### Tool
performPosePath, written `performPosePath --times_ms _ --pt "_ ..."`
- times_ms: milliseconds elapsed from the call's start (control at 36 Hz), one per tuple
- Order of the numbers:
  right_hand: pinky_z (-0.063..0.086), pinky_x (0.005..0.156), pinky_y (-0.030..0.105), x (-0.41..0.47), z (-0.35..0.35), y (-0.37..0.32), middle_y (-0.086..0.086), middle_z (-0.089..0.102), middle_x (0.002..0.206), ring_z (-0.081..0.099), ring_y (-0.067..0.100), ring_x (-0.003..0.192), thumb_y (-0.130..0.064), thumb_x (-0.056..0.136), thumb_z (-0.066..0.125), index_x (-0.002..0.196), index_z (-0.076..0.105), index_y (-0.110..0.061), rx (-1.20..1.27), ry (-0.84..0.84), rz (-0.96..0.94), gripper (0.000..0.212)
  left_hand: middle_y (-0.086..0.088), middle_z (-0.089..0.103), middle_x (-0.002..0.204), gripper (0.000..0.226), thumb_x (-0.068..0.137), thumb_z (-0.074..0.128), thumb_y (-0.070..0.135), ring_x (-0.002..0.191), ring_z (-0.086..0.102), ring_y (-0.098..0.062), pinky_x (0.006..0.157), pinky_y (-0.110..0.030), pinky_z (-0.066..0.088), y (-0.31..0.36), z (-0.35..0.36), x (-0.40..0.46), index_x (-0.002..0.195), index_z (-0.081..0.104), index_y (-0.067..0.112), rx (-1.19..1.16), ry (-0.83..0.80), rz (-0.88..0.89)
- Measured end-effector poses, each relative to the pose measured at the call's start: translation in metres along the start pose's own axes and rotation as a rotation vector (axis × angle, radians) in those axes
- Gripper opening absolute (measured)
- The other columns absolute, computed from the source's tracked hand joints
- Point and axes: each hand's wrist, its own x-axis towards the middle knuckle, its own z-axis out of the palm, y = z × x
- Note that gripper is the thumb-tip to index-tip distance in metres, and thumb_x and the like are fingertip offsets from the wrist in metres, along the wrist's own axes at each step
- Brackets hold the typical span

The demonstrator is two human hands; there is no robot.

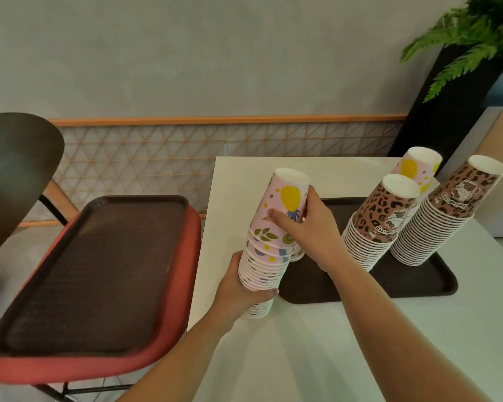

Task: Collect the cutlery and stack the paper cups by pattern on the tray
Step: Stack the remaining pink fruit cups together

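Observation:
A tall stack of upside-down pink fruit-pattern cups [269,242] stands at the left end of the dark tray [413,282] on the white table. My left hand [241,294] grips the stack's lower part. My right hand [308,224] holds the topmost pink cup [288,198], which sits on that stack. Two leopard-pattern stacks [373,224] [445,216] stand on the tray's right half. Another pink fruit stack [415,166] rises behind them. No cutlery is visible.
A second dark tray [99,274] lies on a red chair seat [183,300] left of the white table [317,358]. A dark round chair back [12,175] is at far left. A black planter with a fern [459,82] stands at the back right.

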Motion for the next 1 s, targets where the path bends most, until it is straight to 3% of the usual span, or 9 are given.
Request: performPosePath --times_ms 139,250,472,611,861,1000 --pt "0.046 0.063 0.001 0.005 -0.003 -0.003 -0.021 0.057 0.091 0.056 -0.011 0.079 -0.026 0.079 0.071 0.106 0.046 -0.022 0.01 0.025 -0.017 0.037 0.015 0.062 0.11 0.076 0.056 0.089 0.017 0.103 0.059 -0.004 0.08 -0.02 0.049 0.0 -0.002 0.004 0.117 0.046 0.034 0.007 -0.003 0.012" --pt "0.048 0.063 0.005 0.014 -0.007 -0.007 -0.02 0.061 0.09 0.059 -0.015 0.073 -0.022 0.079 0.071 0.106 0.05 -0.018 0.08 0.083 -0.027 0.035 0.015 0.061 0.112 0.077 0.057 0.089 0.014 0.103 0.058 -0.002 0.075 -0.013 0.048 0.002 -0.005 0.009 0.118 0.046 0.032 0.004 0.006 0.027" --pt "0.056 0.078 0.03 0.036 -0.018 -0.016 -0.007 0.067 0.101 0.066 0.009 0.092 -0.025 0.078 0.071 0.105 0.054 -0.019 0.182 0.163 0.0 0.032 0.018 0.06 0.109 0.076 0.057 0.088 0.011 0.096 0.058 0.007 0.068 -0.005 0.047 0.001 -0.001 0.018 0.116 0.045 0.034 -0.015 0.046 0.042" --pt "0.056 0.077 0.029 0.044 -0.018 -0.013 -0.012 0.066 0.096 0.066 0.007 0.09 -0.026 0.078 0.072 0.098 0.052 -0.025 0.156 0.182 0.0 0.028 0.019 0.058 0.11 0.08 0.057 0.088 0.013 0.101 0.057 0.001 0.071 -0.01 0.048 0.003 0.002 0.025 0.12 0.042 0.034 -0.001 0.066 0.047" --pt "0.055 0.071 0.021 0.053 -0.022 -0.015 -0.008 0.067 0.098 0.066 0.003 0.088 -0.024 0.081 0.069 0.104 0.054 -0.016 0.194 0.277 -0.014 0.029 0.018 0.059 0.11 0.081 0.057 0.088 0.011 0.102 0.058 -0.002 0.075 -0.014 0.048 -0.003 0.002 0.032 0.119 0.043 0.034 -0.006 0.076 0.035" --pt "0.054 0.077 0.027 0.063 -0.033 -0.024 -0.009 0.066 0.1 0.066 0.006 0.093 -0.022 0.082 0.069 0.107 0.054 -0.014 0.283 0.412 -0.069 0.03 0.02 0.059 0.105 0.079 0.057 0.088 0.009 0.091 0.057 0.012 0.067 -0.006 0.048 -0.006 0.002 0.032 0.116 0.043 0.035 -0.005 0.088 0.033"
